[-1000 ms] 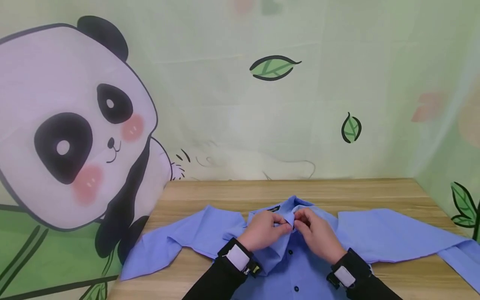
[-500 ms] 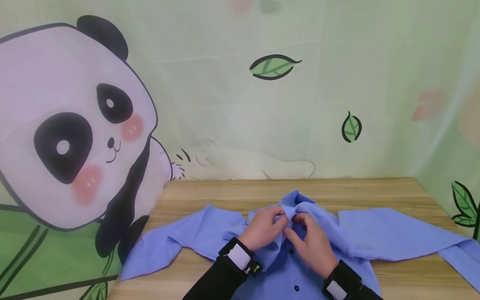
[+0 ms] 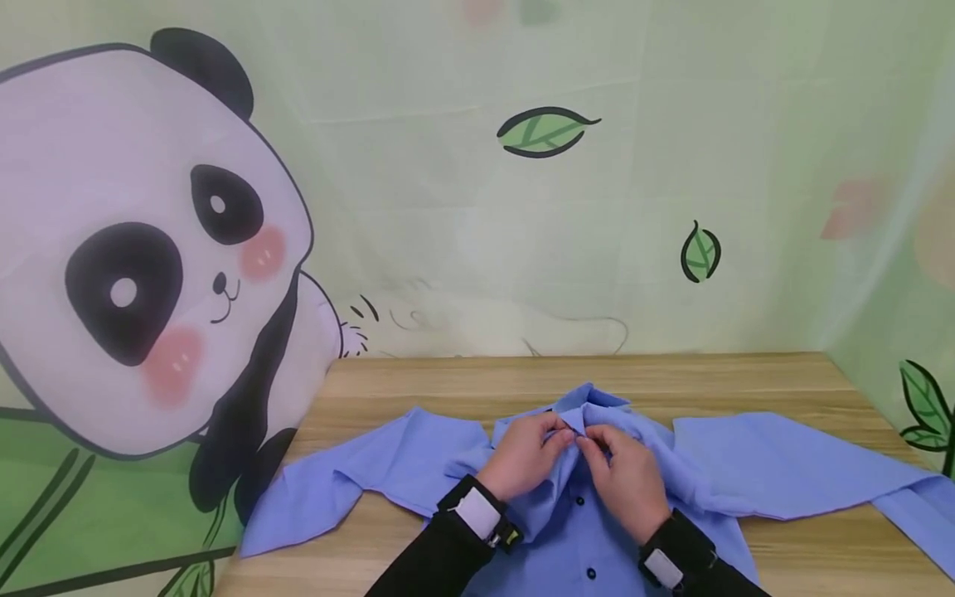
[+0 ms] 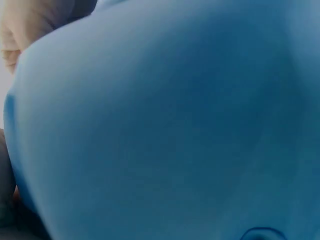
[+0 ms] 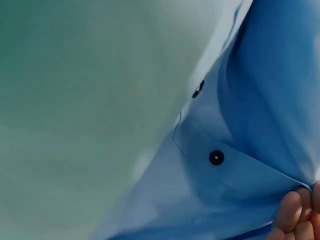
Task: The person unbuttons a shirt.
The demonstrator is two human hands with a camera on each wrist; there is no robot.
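Note:
A blue long-sleeved shirt [image 3: 619, 547] lies front up with its collar [image 3: 597, 398] toward the back and both sleeves spread sideways. Near the collar, my left hand [image 3: 524, 456] pinches the front edge of the cloth between thumb and fingers. My right hand [image 3: 630, 485] pinches cloth right beside it, the fingertips of both hands almost meeting. What lies between the fingertips is too small to make out. Dark buttons, such as one lower button [image 3: 580, 501], run down the front. Blue cloth [image 4: 165, 125] fills most of the left wrist view. Fingertips [image 5: 289, 212] grip a cloth edge in the right wrist view.
The shirt rests on a wood-grain table [image 3: 448, 381]. Behind it hangs a pale green backdrop [image 3: 418, 207] printed with a large panda [image 3: 134, 191] and leaves. The right sleeve end [image 3: 921, 514] reaches the frame's right side.
The right hand has shifted left and down, then closed in beside the left hand. The collar cloth has bunched up around the fingers. The left hand has hardly moved.

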